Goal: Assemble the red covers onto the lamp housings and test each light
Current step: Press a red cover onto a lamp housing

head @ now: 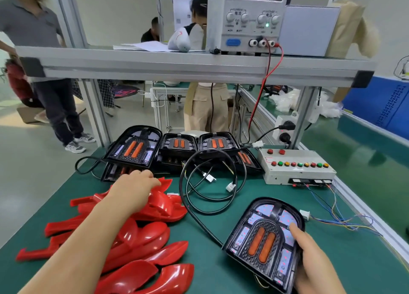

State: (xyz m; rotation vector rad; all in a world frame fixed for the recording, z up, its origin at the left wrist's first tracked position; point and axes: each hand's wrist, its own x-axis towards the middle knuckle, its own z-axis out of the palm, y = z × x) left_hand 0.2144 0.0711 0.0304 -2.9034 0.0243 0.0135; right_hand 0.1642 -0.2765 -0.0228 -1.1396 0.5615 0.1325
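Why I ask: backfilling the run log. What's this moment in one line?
left hand: grips top red cover | right hand: holds lamp housing, thumb on face | cover: not yet fitted

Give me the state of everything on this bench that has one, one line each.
Near lamp housing: face up, no red cover on.
Right hand: grips that housing's right edge.
Left hand: fingers curled over the top red cover.
Rear lamp housings: piled, uncovered.
Power supply: on, display lit.
White cable plugs: loose, unplugged.
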